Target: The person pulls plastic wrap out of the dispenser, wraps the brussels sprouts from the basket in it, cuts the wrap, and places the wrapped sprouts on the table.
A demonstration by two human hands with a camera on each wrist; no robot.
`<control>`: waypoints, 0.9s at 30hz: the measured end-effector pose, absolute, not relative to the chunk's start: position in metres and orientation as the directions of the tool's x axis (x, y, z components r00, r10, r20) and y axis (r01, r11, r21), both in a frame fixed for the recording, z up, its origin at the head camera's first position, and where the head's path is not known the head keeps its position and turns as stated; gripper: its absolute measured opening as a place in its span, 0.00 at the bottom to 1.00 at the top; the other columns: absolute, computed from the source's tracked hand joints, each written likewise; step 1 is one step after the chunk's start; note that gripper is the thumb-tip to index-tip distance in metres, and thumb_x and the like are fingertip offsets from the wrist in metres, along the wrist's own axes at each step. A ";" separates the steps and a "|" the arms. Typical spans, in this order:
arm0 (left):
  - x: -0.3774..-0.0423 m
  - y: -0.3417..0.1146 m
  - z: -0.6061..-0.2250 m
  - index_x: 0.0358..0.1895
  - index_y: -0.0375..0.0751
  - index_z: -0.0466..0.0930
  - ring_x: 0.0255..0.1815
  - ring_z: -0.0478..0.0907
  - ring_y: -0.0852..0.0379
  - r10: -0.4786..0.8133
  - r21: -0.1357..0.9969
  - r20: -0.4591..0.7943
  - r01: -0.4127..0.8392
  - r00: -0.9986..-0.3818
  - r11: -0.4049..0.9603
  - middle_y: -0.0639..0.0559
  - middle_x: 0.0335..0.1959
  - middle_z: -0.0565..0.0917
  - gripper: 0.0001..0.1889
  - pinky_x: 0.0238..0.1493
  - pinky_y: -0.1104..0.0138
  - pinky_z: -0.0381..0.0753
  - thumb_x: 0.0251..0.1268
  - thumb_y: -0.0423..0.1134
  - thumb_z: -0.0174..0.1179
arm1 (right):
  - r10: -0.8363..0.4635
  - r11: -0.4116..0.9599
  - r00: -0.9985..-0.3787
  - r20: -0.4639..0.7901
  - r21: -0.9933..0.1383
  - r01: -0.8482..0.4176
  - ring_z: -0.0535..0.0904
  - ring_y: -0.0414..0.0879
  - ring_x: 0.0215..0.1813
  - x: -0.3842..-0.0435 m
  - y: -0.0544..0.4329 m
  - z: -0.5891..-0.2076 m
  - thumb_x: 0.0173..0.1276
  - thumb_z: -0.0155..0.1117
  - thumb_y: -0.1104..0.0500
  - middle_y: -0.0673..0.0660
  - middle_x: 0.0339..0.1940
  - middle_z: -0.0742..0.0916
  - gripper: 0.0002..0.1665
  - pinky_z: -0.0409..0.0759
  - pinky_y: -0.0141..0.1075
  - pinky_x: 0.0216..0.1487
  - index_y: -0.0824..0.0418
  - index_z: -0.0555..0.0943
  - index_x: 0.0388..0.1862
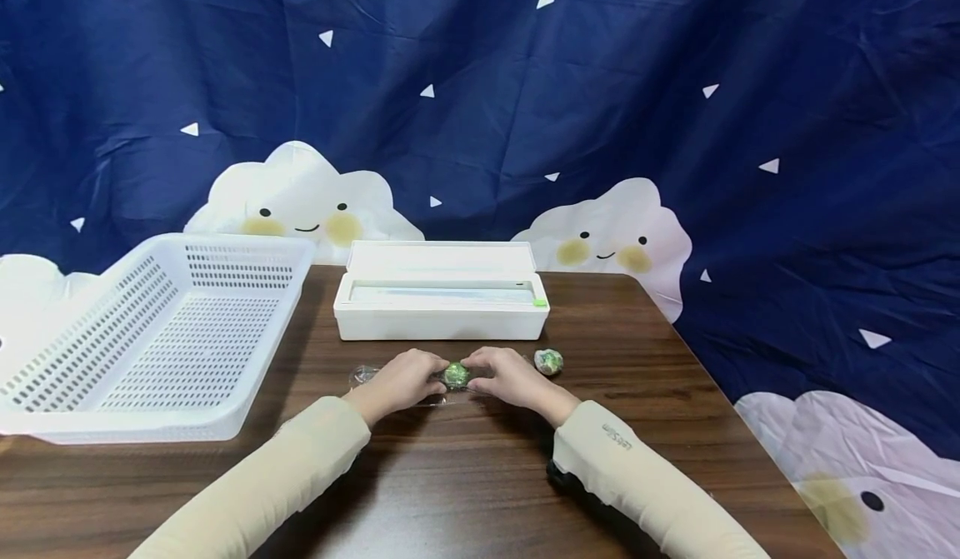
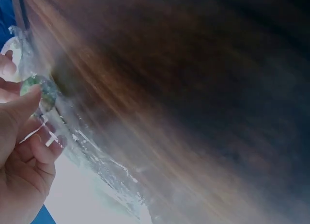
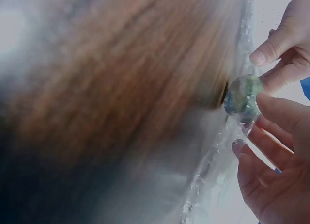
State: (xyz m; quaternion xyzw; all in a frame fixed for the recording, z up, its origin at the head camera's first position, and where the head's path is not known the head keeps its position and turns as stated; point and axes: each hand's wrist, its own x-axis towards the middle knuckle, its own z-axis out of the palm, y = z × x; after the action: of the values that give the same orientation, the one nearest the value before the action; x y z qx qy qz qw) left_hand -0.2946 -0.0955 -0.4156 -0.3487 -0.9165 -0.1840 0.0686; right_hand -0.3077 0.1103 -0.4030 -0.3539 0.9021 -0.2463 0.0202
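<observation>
Both hands meet at a small green ball (image 1: 455,376) in clear plastic wrap, in front of a long white box. My left hand (image 1: 405,381) holds its left side, and in the left wrist view the thumb lies over the wrapped ball (image 2: 47,94). From the right, my right hand (image 1: 517,377) grips it with bent fingers; in the right wrist view its thumb touches the ball (image 3: 242,99). Loose film (image 2: 104,163) trails from the ball. Another green ball (image 1: 548,362), shiny as if wrapped, lies just right of the right hand.
The long white box (image 1: 442,326) has its lid raised and a small green piece on its front right. A large white perforated basket (image 1: 247,384) stands at the left. The brown wooden table (image 1: 465,492) ends at a dark blue curtain with clouds (image 1: 480,84).
</observation>
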 end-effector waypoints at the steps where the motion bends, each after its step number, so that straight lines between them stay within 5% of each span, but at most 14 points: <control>1: -0.296 -0.095 -0.416 0.44 0.35 0.81 0.40 0.79 0.52 0.608 0.292 0.248 0.657 -0.754 0.695 0.47 0.38 0.83 0.14 0.42 0.60 0.76 0.55 0.37 0.65 | -0.644 0.636 -0.753 0.132 -0.455 -0.623 0.75 0.50 0.53 -0.309 0.109 -0.404 0.60 0.66 0.60 0.58 0.50 0.81 0.21 0.72 0.42 0.52 0.64 0.79 0.52; 10: -0.306 -0.090 -0.418 0.31 0.41 0.82 0.29 0.78 0.55 0.563 0.253 0.220 0.604 -0.796 0.756 0.53 0.26 0.81 0.06 0.32 0.61 0.75 0.51 0.36 0.68 | -0.608 0.712 -0.787 0.107 -0.366 -0.599 0.76 0.48 0.52 -0.320 0.100 -0.409 0.55 0.71 0.56 0.55 0.50 0.82 0.27 0.73 0.41 0.51 0.61 0.77 0.54; 16: -0.307 -0.090 -0.419 0.24 0.43 0.81 0.29 0.77 0.54 0.526 0.233 0.220 0.568 -0.822 0.789 0.53 0.23 0.78 0.05 0.31 0.60 0.74 0.53 0.33 0.66 | -0.575 0.746 -0.812 0.098 -0.344 -0.570 0.79 0.45 0.45 -0.321 0.096 -0.409 0.56 0.69 0.61 0.54 0.47 0.83 0.23 0.76 0.39 0.43 0.59 0.79 0.53; 27: -0.302 -0.099 -0.418 0.20 0.44 0.81 0.26 0.77 0.58 0.581 0.205 0.248 0.628 -0.775 0.751 0.56 0.21 0.81 0.09 0.31 0.64 0.75 0.58 0.32 0.62 | -0.579 0.722 -0.812 0.068 -0.420 -0.550 0.80 0.42 0.39 -0.319 0.098 -0.409 0.60 0.65 0.61 0.54 0.38 0.86 0.15 0.75 0.37 0.44 0.65 0.82 0.46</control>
State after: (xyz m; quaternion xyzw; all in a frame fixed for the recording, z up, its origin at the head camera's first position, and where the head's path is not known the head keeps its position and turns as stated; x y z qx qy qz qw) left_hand -0.3021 -0.0990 -0.4179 -0.3243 -0.9318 -0.1393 0.0846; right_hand -0.3190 0.0981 -0.4093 -0.3045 0.9272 -0.2152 0.0341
